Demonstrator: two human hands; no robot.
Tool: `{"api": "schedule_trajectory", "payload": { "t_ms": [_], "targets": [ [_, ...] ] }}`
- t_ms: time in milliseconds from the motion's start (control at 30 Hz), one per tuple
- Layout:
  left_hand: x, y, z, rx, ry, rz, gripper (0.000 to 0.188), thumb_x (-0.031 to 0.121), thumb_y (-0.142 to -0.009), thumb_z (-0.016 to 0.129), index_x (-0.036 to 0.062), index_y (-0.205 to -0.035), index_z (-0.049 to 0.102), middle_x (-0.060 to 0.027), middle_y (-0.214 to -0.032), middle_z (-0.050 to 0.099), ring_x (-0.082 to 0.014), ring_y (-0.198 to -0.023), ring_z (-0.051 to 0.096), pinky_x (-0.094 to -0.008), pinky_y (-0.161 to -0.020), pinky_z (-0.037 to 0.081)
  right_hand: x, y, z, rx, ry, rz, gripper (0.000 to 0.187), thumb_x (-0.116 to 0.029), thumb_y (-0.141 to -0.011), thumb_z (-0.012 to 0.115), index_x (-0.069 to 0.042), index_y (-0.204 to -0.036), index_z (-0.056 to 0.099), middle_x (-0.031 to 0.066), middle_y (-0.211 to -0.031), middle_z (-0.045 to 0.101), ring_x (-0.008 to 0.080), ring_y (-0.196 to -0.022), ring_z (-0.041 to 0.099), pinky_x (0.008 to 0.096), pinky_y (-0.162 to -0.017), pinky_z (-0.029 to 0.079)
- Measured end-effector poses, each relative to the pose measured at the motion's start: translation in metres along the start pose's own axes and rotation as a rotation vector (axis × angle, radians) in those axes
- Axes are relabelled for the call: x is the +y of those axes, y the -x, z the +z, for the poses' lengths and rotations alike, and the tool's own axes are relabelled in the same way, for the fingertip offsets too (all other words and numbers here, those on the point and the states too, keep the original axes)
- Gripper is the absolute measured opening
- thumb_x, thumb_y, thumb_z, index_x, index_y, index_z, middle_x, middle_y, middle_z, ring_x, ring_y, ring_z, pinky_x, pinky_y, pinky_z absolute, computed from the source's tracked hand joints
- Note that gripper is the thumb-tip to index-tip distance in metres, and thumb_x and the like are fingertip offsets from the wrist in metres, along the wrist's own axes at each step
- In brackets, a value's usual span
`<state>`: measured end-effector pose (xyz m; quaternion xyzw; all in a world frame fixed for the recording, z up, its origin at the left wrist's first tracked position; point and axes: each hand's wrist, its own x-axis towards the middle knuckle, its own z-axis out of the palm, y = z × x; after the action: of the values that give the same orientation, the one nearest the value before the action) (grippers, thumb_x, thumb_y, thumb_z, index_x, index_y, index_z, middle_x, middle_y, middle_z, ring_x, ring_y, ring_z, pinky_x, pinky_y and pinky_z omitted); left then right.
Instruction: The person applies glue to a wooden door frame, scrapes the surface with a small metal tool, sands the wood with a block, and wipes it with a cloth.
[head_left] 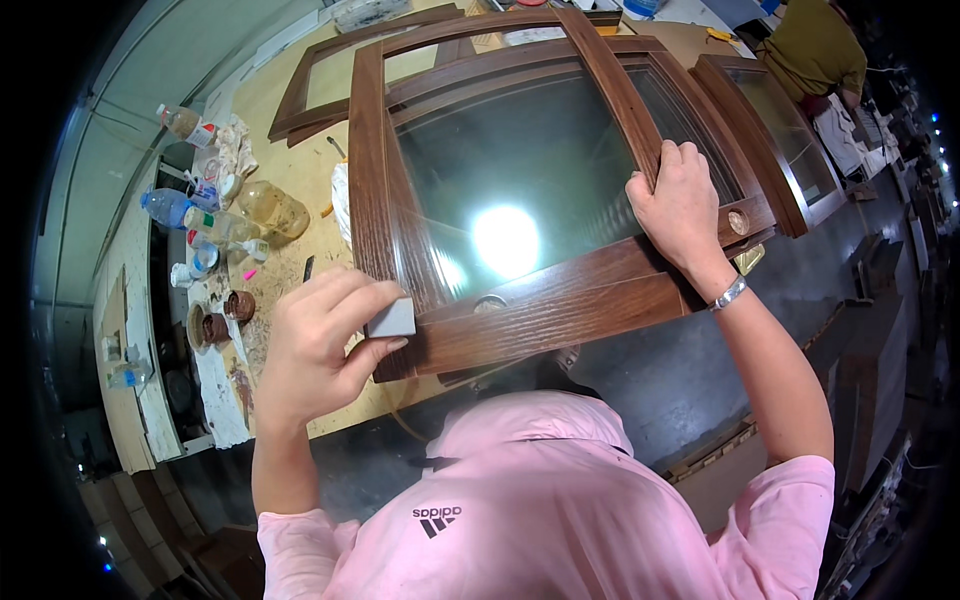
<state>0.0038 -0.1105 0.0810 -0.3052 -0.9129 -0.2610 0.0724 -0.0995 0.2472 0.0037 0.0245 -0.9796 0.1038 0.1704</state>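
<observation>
Wooden frame [550,310] gripped by right hand [680,203]; left hand [322,332] pinches grey block [393,318].
Yellowish liquid [284,218] in bottle [258,196] near left edge of table [308,168].

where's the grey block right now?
Head view, left of centre: the grey block is pinched between the thumb and fingers of the left hand, at the near left corner of the brown wooden frame.

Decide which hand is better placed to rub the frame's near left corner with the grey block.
Probably left: the left hand holds the grey block at that corner, while the right hand grips the wooden frame farther right.
</observation>
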Motion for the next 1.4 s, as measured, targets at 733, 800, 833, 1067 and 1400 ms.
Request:
{"api": "schedule_trajectory", "payload": {
  "t_ms": [733, 800, 833, 1067, 1400],
  "targets": [
    [-0.003, 0.003, -0.001, 0.091, -0.011, -0.016, 0.038, 0.003, -0.067, 0.078, -0.0003, -0.104, 0.069, -0.0128, -0.089, 0.068, -0.0301, -0.079, 0.064, -0.0376, -0.072, 0.049, 0.002, 0.001, 0.002, 0.016, 0.018, -0.014, 0.039, -0.025, -0.089, 0.064, 0.009, -0.108, 0.059, 0.0225, -0.109, 0.058, 0.037, -0.107, 0.058, 0.0467, -0.09, 0.053],
    [-0.005, 0.008, -0.003, 0.151, 0.023, -0.026, 0.037, 0.003, -0.071, 0.079, -0.0019, -0.106, 0.069, -0.0125, -0.093, 0.07, -0.0266, -0.082, 0.066, -0.0351, -0.075, 0.05, 0.003, 0.001, 0.002, 0.019, 0.012, -0.014, 0.039, -0.025, -0.089, 0.064, 0.009, -0.108, 0.059, 0.0225, -0.108, 0.058, 0.0369, -0.106, 0.058, 0.0467, -0.09, 0.053],
    [-0.006, 0.012, -0.004, 0.215, 0.037, -0.089, 0.037, 0.002, -0.071, 0.079, -0.0022, -0.107, 0.069, -0.0126, -0.094, 0.071, -0.026, -0.084, 0.067, -0.0343, -0.076, 0.051, 0.003, 0.001, 0.002, 0.023, 0.006, -0.014, 0.039, -0.025, -0.089, 0.064, 0.009, -0.108, 0.06, 0.0224, -0.108, 0.058, 0.0369, -0.106, 0.058, 0.0467, -0.09, 0.053],
    [-0.024, 0.058, -0.003, 0.496, 0.343, -0.501, 0.041, 0.007, -0.085, 0.08, -0.006, -0.121, 0.066, -0.0075, -0.104, 0.07, -0.0143, -0.094, 0.066, -0.0292, -0.087, 0.052, 0.0, -0.001, 0.004, 0.029, -0.004, -0.01, 0.039, -0.024, -0.089, 0.064, 0.009, -0.109, 0.059, 0.0227, -0.11, 0.058, 0.0374, -0.108, 0.057, 0.0473, -0.091, 0.053],
    [-0.046, 0.068, 0.024, 0.74, 0.764, -0.57, 0.038, 0.005, -0.092, 0.074, -0.0066, -0.126, 0.061, -0.0074, -0.109, 0.069, -0.0123, -0.097, 0.065, -0.0272, -0.088, 0.053, 0.005, 0.001, 0.003, -0.005, -0.035, -0.014, 0.046, -0.021, -0.09, 0.062, 0.01, -0.122, 0.056, 0.0219, -0.112, 0.056, 0.0392, -0.109, 0.056, 0.0495, -0.092, 0.05]
  ]
}}
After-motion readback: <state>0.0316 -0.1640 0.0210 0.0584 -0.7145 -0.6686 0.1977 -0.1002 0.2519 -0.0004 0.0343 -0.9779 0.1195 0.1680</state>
